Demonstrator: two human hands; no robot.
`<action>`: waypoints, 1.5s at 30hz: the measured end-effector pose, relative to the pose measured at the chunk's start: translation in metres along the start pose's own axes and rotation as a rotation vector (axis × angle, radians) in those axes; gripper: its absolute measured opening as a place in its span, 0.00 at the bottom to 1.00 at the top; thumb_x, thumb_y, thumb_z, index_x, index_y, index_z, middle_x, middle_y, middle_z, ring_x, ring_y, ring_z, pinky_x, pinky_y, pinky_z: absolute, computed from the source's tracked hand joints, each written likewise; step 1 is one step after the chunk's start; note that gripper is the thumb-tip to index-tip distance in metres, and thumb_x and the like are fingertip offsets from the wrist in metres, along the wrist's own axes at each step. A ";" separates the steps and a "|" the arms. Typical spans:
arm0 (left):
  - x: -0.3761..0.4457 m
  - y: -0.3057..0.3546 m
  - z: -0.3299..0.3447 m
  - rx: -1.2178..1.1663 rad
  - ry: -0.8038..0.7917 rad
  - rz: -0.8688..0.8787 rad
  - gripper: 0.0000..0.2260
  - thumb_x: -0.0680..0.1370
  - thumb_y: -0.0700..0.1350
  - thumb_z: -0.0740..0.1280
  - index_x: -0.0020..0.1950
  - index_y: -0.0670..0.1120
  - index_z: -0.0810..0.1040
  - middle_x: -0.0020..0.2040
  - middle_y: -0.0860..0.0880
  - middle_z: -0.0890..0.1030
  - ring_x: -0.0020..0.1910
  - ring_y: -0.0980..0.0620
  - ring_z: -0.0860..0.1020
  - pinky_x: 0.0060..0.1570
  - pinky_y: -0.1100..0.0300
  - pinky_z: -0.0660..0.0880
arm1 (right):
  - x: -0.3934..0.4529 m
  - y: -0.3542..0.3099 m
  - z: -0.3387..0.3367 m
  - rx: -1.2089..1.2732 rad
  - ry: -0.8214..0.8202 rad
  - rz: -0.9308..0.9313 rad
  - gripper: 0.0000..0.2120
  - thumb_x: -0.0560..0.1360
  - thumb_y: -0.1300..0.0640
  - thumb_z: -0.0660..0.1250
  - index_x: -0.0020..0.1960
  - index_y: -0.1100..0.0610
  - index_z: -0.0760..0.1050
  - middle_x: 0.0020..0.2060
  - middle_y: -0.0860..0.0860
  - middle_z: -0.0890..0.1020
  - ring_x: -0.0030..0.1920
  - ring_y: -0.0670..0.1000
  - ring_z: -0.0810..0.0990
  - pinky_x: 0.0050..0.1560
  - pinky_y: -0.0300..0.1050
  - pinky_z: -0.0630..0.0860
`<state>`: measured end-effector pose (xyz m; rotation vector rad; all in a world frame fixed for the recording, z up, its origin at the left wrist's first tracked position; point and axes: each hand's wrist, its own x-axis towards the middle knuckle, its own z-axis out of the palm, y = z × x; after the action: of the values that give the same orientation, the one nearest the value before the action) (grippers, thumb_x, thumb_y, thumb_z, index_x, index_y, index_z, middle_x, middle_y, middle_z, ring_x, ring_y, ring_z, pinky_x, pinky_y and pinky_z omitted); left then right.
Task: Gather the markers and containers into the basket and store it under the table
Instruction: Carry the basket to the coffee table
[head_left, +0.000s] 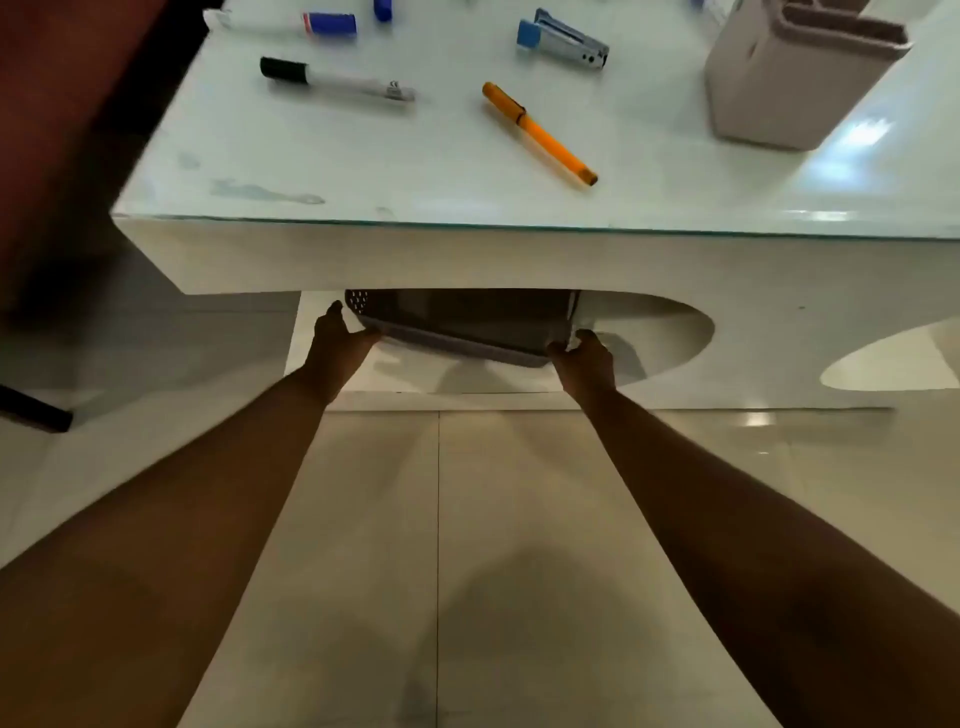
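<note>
Both arms were extended forward and down beneath the front edge of the white table. A dark grey perforated basket was held in the opening under the tabletop, its near rim tilted down toward the camera and its far part hidden by the table apron. The left hand was closed on the basket's near left corner, thumb up along the side. The right hand was clamped on the near right corner. The basket's contents could not be made out; the interior appeared dark.

On the glass-covered tabletop, the following were recorded lying loose: a black-capped marker toward the left; a blue-capped marker behind it, near the far edge; a second blue cap, cropped by the frame; an orange pen lying diagonally near the middle; and a blue and silver stapler behind the pen. A beige compartmented container stood upright at the right, well apart from the pen. None of these items touched another.

Glossy beige floor tiles were seen below the arms. A dark red-brown surface, blurred, filled the left edge.
</note>
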<state>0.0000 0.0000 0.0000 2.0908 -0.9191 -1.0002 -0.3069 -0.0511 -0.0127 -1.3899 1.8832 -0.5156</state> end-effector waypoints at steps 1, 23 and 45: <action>-0.001 0.007 0.003 -0.044 -0.003 0.045 0.36 0.76 0.48 0.70 0.78 0.45 0.55 0.77 0.44 0.61 0.74 0.44 0.63 0.73 0.51 0.62 | 0.005 0.003 0.004 0.006 -0.001 -0.003 0.26 0.79 0.48 0.67 0.70 0.61 0.71 0.61 0.62 0.80 0.60 0.63 0.80 0.61 0.56 0.78; -0.022 -0.012 0.008 -0.213 0.066 0.012 0.21 0.75 0.32 0.64 0.67 0.43 0.71 0.53 0.42 0.77 0.43 0.43 0.78 0.40 0.48 0.79 | 0.019 0.009 -0.010 -0.050 0.208 -0.015 0.19 0.74 0.67 0.65 0.60 0.53 0.80 0.52 0.57 0.86 0.48 0.59 0.86 0.52 0.54 0.83; -0.364 0.109 -0.183 0.059 -0.001 -0.268 0.16 0.73 0.31 0.65 0.60 0.41 0.72 0.56 0.39 0.79 0.49 0.37 0.80 0.37 0.42 0.82 | -0.318 -0.096 -0.226 -0.107 0.053 0.173 0.11 0.70 0.66 0.65 0.50 0.58 0.80 0.47 0.59 0.85 0.48 0.62 0.83 0.44 0.44 0.72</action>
<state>-0.0523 0.2739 0.3161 2.3061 -0.6879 -1.1201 -0.3663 0.1918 0.3019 -1.2757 2.0779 -0.3736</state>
